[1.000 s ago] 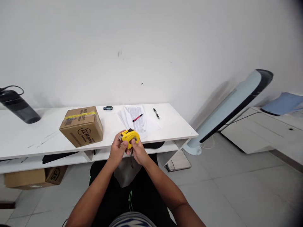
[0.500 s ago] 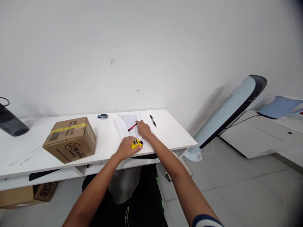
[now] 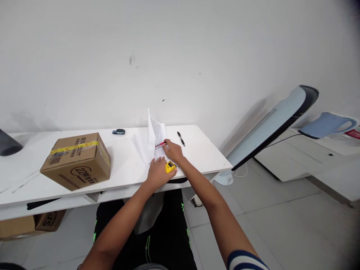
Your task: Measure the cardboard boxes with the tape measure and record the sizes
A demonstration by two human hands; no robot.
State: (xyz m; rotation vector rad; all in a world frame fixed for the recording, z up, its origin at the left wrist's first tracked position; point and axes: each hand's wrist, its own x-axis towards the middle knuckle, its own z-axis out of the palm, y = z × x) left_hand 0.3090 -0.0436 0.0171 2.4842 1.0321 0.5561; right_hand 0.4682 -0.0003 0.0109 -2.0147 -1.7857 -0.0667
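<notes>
My left hand (image 3: 157, 173) is closed around a yellow tape measure (image 3: 170, 167) at the front of the white desk. Its fingers touch the lower part of some printed papers (image 3: 158, 130). One sheet stands raised and bent, while others lie flat beneath and to the left. Over the papers, my right hand (image 3: 172, 151) grips a red pen (image 3: 161, 144) with a dark end. The pen's left end meets the raised sheet. A black pen (image 3: 181, 139) lies on the desk to the right of my right hand.
A taped cardboard box (image 3: 75, 161) stands on the desk at left. Behind it lies a small dark car key (image 3: 118, 131), and a dark bottle (image 3: 8, 144) is at the far left. A tilted pale panel (image 3: 267, 123) leans beyond the desk's right end. Another box (image 3: 33, 225) sits below.
A sheet that lay flat has risen and bends upright near the right hand. My left hand, with the tape measure, has shifted slightly right. The camera view has moved a little.
</notes>
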